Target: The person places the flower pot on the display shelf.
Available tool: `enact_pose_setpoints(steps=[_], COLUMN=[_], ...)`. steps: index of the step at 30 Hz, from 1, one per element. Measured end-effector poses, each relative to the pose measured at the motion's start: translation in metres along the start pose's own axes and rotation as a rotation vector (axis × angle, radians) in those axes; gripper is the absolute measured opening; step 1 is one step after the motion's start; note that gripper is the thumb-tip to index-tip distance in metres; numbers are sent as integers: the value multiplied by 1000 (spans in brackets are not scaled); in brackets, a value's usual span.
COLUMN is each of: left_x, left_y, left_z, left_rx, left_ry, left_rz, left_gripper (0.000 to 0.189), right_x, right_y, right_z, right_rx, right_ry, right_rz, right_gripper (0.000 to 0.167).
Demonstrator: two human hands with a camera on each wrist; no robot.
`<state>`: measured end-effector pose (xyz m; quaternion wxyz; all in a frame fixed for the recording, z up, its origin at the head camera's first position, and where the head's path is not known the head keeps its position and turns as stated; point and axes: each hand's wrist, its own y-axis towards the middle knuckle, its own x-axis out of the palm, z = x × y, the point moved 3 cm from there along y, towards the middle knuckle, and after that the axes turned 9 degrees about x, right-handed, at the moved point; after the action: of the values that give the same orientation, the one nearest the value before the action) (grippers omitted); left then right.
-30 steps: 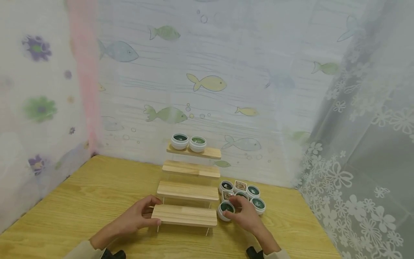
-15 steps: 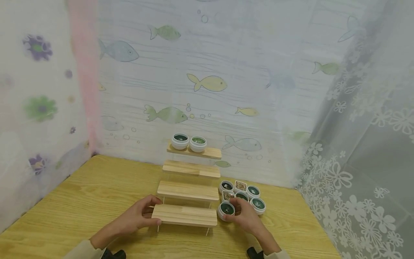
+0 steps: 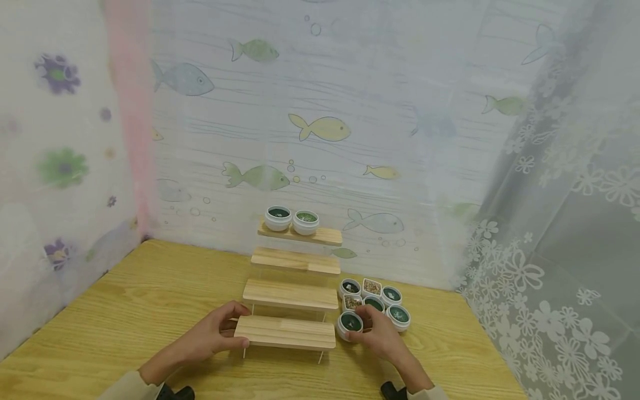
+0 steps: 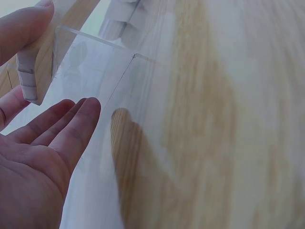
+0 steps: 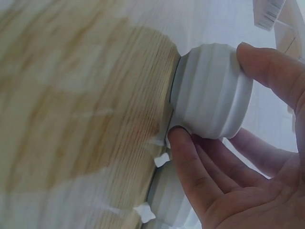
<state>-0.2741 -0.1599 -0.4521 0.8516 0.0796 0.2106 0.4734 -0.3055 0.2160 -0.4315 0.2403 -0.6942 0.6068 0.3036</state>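
A tiered display stand with wooden boards stands in the middle of the table. At its lowest tier my left hand grips the left end, thumb at the front corner. The left wrist view shows the board's end between thumb and a finger, the other fingers extended beside a clear panel. My right hand holds a small round white pot with dark green contents, just right of that tier. In the right wrist view the thumb and fingers lie on opposite sides of the ribbed pot, which sits on the table.
Several more pots, round ones and square ones with pebbly contents, cluster behind the right hand. On the top board stand two white pots. A fish-patterned curtain closes off the back of the wooden table.
The right thumb has slid from the pot's rim lower along its near side, and the fingers have shifted slightly. My left hand, the stand and the pots look unmoved.
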Motion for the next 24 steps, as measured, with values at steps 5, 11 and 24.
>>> enact_pose_setpoints(steps=[5, 11, 24], left_x=[0, 1, 0], left_y=[0, 1, 1], left_z=[0, 1, -1], left_rx=[3, 8, -3], left_ry=[-5, -10, 9], left_rz=[1, -1, -2], left_gripper=[49, 49, 49], right_x=[1, 0, -13], right_y=[0, 0, 1], right_z=[-1, 0, -4], right_rx=[4, -4, -13], right_ry=[-13, -16, 59], right_rz=[12, 6, 126], right_gripper=[58, 56, 47])
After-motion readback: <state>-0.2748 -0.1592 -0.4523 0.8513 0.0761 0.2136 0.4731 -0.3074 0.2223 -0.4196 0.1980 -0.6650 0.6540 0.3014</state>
